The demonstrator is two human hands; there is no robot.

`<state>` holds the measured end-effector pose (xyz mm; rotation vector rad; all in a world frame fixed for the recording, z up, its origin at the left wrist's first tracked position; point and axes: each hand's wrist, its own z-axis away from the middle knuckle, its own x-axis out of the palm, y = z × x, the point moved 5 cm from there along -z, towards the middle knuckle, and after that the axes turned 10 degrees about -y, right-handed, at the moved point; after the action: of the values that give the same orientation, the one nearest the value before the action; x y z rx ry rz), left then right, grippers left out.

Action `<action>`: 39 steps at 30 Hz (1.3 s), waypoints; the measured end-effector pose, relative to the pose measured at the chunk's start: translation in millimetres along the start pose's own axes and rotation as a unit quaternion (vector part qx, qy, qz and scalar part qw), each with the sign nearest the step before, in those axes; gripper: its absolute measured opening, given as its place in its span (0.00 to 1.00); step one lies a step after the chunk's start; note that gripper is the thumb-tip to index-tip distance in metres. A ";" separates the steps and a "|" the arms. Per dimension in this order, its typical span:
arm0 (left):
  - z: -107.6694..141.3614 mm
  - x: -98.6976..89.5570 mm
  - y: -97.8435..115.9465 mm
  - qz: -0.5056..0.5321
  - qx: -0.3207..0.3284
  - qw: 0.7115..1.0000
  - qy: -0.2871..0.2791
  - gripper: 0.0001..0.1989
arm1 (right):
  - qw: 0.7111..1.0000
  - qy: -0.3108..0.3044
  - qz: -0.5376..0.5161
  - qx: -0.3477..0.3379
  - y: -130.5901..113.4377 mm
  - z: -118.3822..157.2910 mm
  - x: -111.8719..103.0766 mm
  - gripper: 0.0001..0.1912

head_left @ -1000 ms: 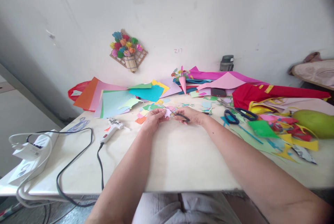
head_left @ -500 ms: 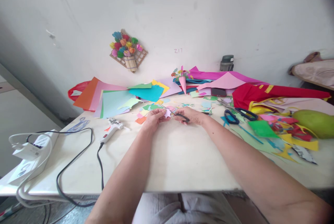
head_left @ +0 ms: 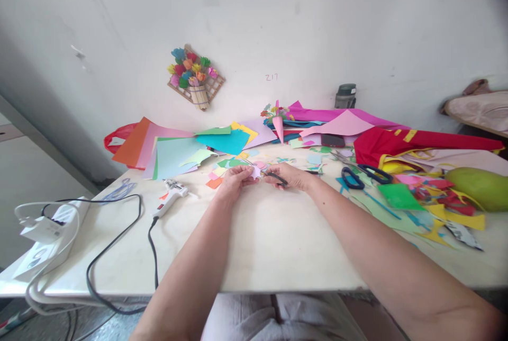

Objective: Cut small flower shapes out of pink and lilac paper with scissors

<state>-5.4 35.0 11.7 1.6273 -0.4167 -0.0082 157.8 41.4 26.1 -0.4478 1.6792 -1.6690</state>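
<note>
Lilac paper (head_left: pixel 256 172) was pinched by the fingers of the left hand (head_left: pixel 235 180); the right hand (head_left: pixel 292 176) gripped scissors (head_left: pixel 277 177). Trimming seemed in hand; any next snip probably required steady paper.

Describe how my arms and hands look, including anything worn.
Your left hand and right hand wear no gloves. The left forearm and right forearm show no sleeves, watch or bracelet; a small spot marks the right one.
</note>
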 end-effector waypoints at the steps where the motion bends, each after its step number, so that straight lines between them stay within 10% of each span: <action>1: -0.3 -0.3 -0.3 0.000 0.000 1.000 0.001 0.21 | 1.000 0.000 0.001 -0.003 0.2 -0.3 0.0 0.10; 39: -4.1 -2.3 -1.9 -0.035 0.007 0.999 0.006 0.21 | 0.997 0.072 -0.027 -0.015 0.5 0.0 -9.6 0.15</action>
<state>-6.0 39.7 9.7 1.6545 -0.3516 -0.0475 164.5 48.0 27.9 -0.3979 1.8136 -1.7522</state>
